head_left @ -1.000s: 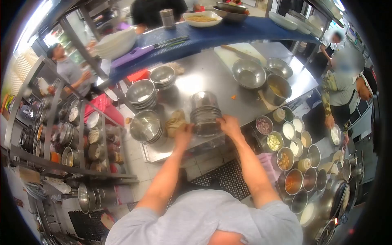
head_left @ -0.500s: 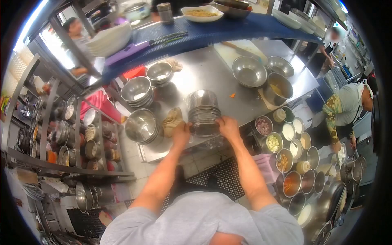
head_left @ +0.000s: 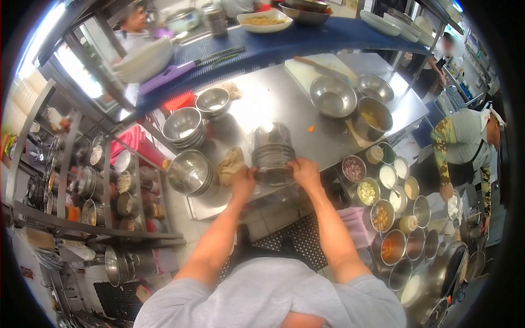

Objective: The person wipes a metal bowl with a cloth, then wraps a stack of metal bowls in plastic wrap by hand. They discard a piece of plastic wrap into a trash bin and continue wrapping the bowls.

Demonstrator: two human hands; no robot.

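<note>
A stack of nested metal containers (head_left: 273, 153), upside down or tipped, stands at the front edge of the steel worktable between my two hands. My left hand (head_left: 244, 181) has its fingers closed on the stack's lower left rim. On the opposite side, my right hand (head_left: 304, 173) grips the lower right rim, fingers curled in. A crumpled brown cloth (head_left: 230, 166) lies just beside my left hand. Left of that cloth is a stack of metal bowls (head_left: 191, 172). My fingertips are partly hidden against the containers.
More nested bowls (head_left: 183, 127) sit at the table's left. Mixing bowls (head_left: 332, 97) and a cutting board (head_left: 314, 72) with a knife are behind. Ingredient tubs (head_left: 367, 191) line the right. A co-worker (head_left: 462, 147) bends there; a blue shelf (head_left: 219, 52) spans the back.
My hands stay on the container stack, which has barely moved. The person behind the shelf at the far left has shifted right, and the co-worker at right has moved their arms slightly.
</note>
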